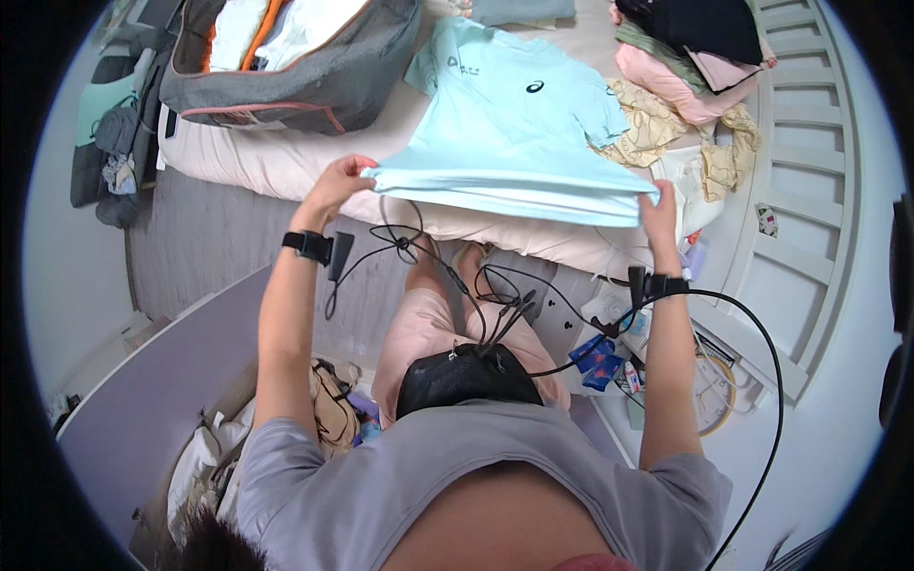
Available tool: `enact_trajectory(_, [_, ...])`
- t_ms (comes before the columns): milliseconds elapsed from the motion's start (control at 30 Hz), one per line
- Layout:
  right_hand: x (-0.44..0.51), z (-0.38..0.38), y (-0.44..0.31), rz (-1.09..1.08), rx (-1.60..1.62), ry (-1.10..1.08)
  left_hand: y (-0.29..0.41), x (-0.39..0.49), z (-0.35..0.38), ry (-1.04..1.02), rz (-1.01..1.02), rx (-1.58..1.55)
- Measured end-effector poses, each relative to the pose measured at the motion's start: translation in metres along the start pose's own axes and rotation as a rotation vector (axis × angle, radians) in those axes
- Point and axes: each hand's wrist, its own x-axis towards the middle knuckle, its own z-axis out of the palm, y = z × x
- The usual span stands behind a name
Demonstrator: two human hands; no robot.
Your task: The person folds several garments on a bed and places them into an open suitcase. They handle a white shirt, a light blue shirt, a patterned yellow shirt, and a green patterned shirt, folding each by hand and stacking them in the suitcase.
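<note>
A light turquoise T-shirt (514, 128) lies spread over the bed, its hem towards me and its collar at the far side. My left hand (350, 178) pinches the left corner of the hem between thumb and fingers. On the opposite corner, my right hand (658, 203) grips the hem too. Between them the hem is stretched wide, raised at the bed's near edge, and the shirt's opening shows as a pale fold. Small dark prints mark the chest. Both wrists wear black straps with devices.
A grey fabric storage bag (285, 93) holding clothes stands left on the bed (235, 160). Folded clothes (685, 78) are piled at the right, beside a patterned yellow cloth (643, 118) and the white bed rail (807, 157). Black cables (457, 275) hang between my arms.
</note>
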Motion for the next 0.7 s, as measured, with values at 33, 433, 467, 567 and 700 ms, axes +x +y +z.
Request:
enact_trajectory(33, [0.018,-0.008,-0.002,-0.087,-0.011,0.106,0.023,0.004,-0.005,0.003,0.042,0.061])
enact_trajectory(433, [0.203,-0.215,-0.188,-0.352,0.279,0.367,0.371,-0.003,-0.023,0.583,0.917,0.653])
enact_trajectory(467, [0.198,-0.233,-0.202,-0.392,0.353,0.371,0.388,-0.014,-0.018,0.672,0.865,0.544])
enact_trajectory(567, [0.168,-0.263,-0.219,-0.424,0.454,0.402,0.404,-0.052,-0.016,0.756,1.026,0.605])
enact_trajectory(700, [0.113,-0.264,-0.182,-0.464,0.530,0.349,0.379,-0.078,-0.032,0.668,1.114,0.833])
